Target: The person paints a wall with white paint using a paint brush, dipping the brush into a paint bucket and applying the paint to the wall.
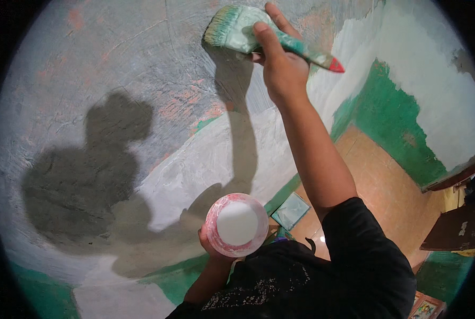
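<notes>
High up against the wall, my right hand [286, 70] is closed round a wide paintbrush [248, 32]. The brush has a red-tipped handle and a ferrule smeared pale green and white; its bristles point left, close to or on the grey, patchy wall [157, 58]. I cannot tell whether they touch. Lower down, in front of my body, my left hand [210, 244] grips the left side of a pink and white bowl [214, 234]. White paint [238, 223] lies in the bowl. Most of the left hand's fingers are hidden beneath it.
White paint covers a lower band of wall [211, 154] above green [187, 279]. On the tan floor [384, 170] lies a flat, pale green square thing [290, 211] by the wall's foot. At right stand a green and white wall [394, 111] and a dark brown piece [453, 231], perhaps furniture.
</notes>
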`<control>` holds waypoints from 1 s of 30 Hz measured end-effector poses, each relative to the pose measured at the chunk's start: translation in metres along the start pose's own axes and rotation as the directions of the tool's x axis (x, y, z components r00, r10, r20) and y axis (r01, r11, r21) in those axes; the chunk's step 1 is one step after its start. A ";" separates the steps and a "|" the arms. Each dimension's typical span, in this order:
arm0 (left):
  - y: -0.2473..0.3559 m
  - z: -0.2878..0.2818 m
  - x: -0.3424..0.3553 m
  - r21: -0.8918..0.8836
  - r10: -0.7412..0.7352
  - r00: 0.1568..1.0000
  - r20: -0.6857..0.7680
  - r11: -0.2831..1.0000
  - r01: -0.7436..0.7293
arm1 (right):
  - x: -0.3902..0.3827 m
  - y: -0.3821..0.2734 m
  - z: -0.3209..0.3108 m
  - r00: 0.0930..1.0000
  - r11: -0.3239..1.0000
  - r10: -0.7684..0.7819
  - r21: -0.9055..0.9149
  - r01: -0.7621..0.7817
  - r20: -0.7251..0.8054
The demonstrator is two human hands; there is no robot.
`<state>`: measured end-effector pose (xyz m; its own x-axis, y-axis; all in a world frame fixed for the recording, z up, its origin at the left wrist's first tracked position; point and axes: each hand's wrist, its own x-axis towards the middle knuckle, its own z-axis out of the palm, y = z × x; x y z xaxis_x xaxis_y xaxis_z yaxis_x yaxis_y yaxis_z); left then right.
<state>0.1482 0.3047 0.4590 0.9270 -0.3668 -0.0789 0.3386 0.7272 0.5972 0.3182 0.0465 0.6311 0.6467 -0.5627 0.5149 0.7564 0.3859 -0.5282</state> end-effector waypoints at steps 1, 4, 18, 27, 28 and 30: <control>0.000 0.000 0.002 0.042 0.019 1.000 -0.020 0.999 -0.018 | 0.000 0.014 -0.007 0.992 0.982 -0.122 -0.145 0.123 0.016; 0.000 -0.009 0.006 0.005 0.040 0.997 0.072 0.999 -0.040 | -0.033 0.058 -0.037 1.000 0.983 -0.019 -0.180 0.016 -0.012; 0.012 -0.028 -0.014 0.000 0.106 0.989 -0.100 0.994 -0.107 | -0.074 0.039 -0.022 0.999 0.790 0.030 -0.612 -0.013 0.018; 0.021 -0.011 -0.025 -0.081 0.132 0.990 0.047 0.988 -0.128 | -0.025 0.003 0.044 0.803 0.665 -0.533 -0.455 0.593 0.268; 0.021 -0.015 -0.027 -0.155 0.134 0.987 0.092 0.981 -0.119 | -0.036 0.018 0.022 0.790 0.587 -0.524 -0.537 0.605 0.318; 0.022 -0.026 -0.027 -0.040 0.150 0.989 -0.016 0.988 -0.151 | -0.069 0.059 -0.032 0.878 0.583 -0.367 -0.659 0.474 0.307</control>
<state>0.1345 0.3460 0.4535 0.9698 -0.2440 -0.0009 0.2010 0.7968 0.5699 0.3151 0.0847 0.5432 0.3210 -0.4111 0.8532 0.6829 -0.5237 -0.5093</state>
